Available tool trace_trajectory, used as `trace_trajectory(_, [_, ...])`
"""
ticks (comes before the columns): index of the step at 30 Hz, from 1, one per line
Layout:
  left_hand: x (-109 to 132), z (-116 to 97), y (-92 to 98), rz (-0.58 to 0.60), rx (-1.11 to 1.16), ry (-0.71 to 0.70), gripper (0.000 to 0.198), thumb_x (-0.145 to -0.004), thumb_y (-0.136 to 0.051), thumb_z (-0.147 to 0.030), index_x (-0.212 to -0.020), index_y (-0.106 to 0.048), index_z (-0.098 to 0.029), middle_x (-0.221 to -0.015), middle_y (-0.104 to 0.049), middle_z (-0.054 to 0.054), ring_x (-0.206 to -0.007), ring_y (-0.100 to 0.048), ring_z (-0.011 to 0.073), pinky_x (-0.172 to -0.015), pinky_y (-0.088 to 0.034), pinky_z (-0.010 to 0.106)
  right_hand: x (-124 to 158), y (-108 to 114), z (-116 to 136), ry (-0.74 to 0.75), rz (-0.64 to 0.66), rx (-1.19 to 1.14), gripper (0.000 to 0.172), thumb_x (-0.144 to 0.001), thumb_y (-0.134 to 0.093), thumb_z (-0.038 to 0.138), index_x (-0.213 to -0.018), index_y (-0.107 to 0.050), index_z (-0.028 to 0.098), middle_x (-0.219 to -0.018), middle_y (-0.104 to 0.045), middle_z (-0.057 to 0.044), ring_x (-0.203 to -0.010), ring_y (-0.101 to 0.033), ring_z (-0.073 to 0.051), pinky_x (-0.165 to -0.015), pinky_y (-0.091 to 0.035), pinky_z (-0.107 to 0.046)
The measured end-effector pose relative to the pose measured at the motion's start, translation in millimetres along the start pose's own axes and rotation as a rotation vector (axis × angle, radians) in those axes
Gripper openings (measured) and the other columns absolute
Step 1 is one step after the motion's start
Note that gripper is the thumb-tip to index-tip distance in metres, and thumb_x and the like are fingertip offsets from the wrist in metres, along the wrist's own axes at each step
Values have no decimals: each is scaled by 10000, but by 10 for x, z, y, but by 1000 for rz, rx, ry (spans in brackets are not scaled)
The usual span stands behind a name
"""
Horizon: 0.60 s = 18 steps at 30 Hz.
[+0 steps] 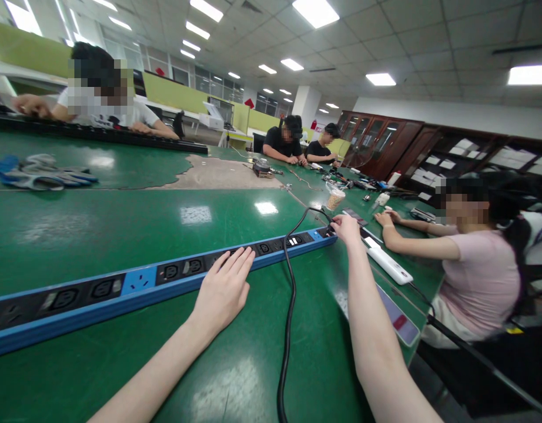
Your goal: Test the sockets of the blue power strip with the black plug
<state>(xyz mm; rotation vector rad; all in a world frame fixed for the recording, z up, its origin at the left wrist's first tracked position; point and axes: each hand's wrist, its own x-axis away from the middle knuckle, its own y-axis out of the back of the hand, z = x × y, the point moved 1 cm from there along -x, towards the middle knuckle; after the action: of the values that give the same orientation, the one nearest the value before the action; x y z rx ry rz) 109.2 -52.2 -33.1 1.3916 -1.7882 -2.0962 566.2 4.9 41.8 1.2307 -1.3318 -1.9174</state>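
A long blue power strip (139,281) with black sockets lies across the green table (121,229). My left hand (224,288) rests flat on its near edge, fingers stretched out and holding nothing. My right hand (345,226) is reached out to the strip's far end, fingers curled around the end where a black cable (290,294) meets it. That cable loops up from the end and runs back over the strip toward me. What the fingers pinch is hidden.
A person in a pink shirt (478,276) sits at the right with arms on the table beside a white power strip (389,265). Other people sit at the far end and upper left. Gloves (42,171) lie at the left. A cup (335,198) stands beyond my right hand.
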Motion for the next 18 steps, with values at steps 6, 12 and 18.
trace_trajectory(6, [2, 7, 9, -10, 9, 1, 679, -909, -491, -133, -1587, -449, -149, -1642, -434, 90, -1523, -417, 255, -1295, -286, 470, -33, -1, -20, -49, 27, 5, 289, -891, -712, 349, -1138, -804, 229, -1084, -777, -106, -1027, -711, -267, -941, -522, -365])
trace_trajectory(12, [3, 9, -5, -30, 27, -1, 699, -898, -511, -141, -1593, -444, -165, -1631, -450, 92, -1516, -428, 265, -1289, -296, 476, -50, 0, -53, -49, 37, 19, 302, -898, -706, 370, -1154, -802, 241, -1078, -779, -100, -1037, -712, -265, -929, -528, -350])
trace_trajectory(18, [4, 12, -8, -35, 27, 0, 703, -896, -503, -130, -1595, -443, -175, -1631, -450, 89, -1513, -433, 262, -1287, -301, 475, -31, 26, -18, 53, 45, 71, 311, -915, -688, 357, -1188, -789, 247, -1128, -774, -99, -1051, -705, -260, -934, -518, -335])
